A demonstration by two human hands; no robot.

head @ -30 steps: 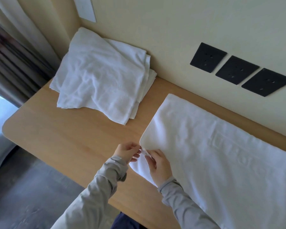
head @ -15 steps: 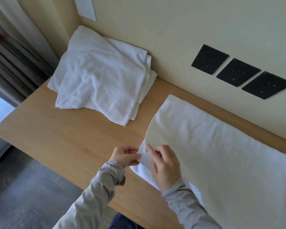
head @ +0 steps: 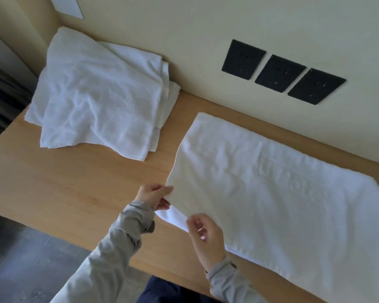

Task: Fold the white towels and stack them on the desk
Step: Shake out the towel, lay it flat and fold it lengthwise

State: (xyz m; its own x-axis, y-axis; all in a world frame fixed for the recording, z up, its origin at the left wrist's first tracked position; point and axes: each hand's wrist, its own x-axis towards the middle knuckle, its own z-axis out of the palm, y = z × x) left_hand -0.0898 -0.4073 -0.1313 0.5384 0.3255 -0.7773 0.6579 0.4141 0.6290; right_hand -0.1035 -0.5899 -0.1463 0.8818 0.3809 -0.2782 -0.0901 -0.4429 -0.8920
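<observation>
A large white towel (head: 271, 193) with an embossed logo lies folded over on the right of the wooden desk (head: 70, 189). My left hand (head: 154, 196) pinches the towel's near left corner and lifts it slightly off the desk. My right hand (head: 205, 235) sits just to the right at the near edge, fingers curled on the towel's lower layer. A loose stack of folded white towels (head: 96, 99) rests at the desk's far left corner against the wall.
Three black socket plates (head: 280, 73) sit on the cream wall above the desk. A white wall panel (head: 68, 5) is at the top left. Dark curtains (head: 2, 92) hang at the left, and grey floor (head: 31, 259) lies below the desk's front edge.
The raised upper layer of the towel has come down flat, showing the logo again. My hands have moved apart along the near left corner, the right one sliding nearer to me.
</observation>
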